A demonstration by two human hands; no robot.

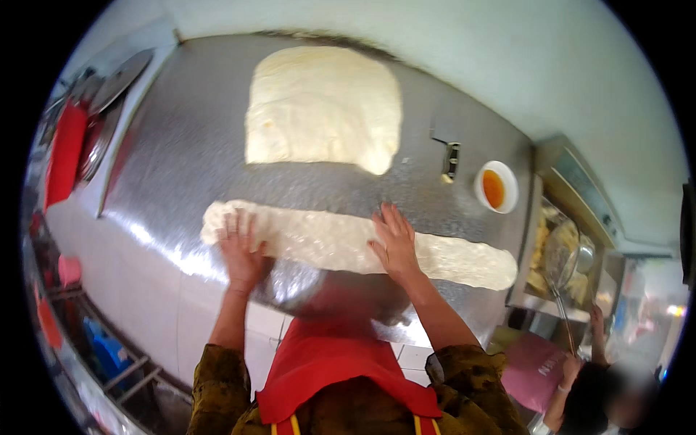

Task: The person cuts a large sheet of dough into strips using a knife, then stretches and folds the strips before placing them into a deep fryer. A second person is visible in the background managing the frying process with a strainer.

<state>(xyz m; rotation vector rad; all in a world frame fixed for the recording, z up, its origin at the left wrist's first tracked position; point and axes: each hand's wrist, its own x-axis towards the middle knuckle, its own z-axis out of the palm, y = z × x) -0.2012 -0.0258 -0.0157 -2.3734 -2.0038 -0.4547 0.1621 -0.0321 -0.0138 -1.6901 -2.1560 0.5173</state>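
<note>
A long flat strip of dough (321, 239) stretches across the near side of a steel worktable (179, 136). On its left part lies my left hand (239, 244), palm down with the fingers spread. My right hand (396, 242) presses flat on the strip right of its middle, fingers pointing away from me and the thumb apart. Beyond both hands rests a wide folded sheet of dough (323, 109), apart from the strip. Neither hand grips anything.
Right of the dough sheet lies a dough scraper with a dark handle (450, 163), beside a white bowl (511, 187) of orange liquid. At the right, a co-worker (571, 375) holds a long-handled strainer (563, 261) over a fryer (587, 215) of pale food. Racks with pans (122, 79) stand left.
</note>
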